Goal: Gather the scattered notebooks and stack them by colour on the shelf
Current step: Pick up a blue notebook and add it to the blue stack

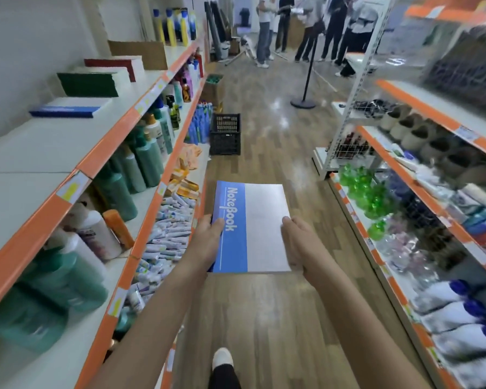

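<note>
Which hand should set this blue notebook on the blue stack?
Probably the left hand: it grips the blue notebook on the side nearest the top shelf, where the blue stack lies, on the left.

a notebook [250,226] sits at frame centre over the aisle floor [267,318], left hand [209,237] on its left edge, right hand [298,242] on its right edge. three notebook stacks [93,82] lie in a row on the top shelf [40,141] at upper left. a crate [225,134] stands on the floor above centre.

"NoteBook" on blue notebook [250,228]
</note>
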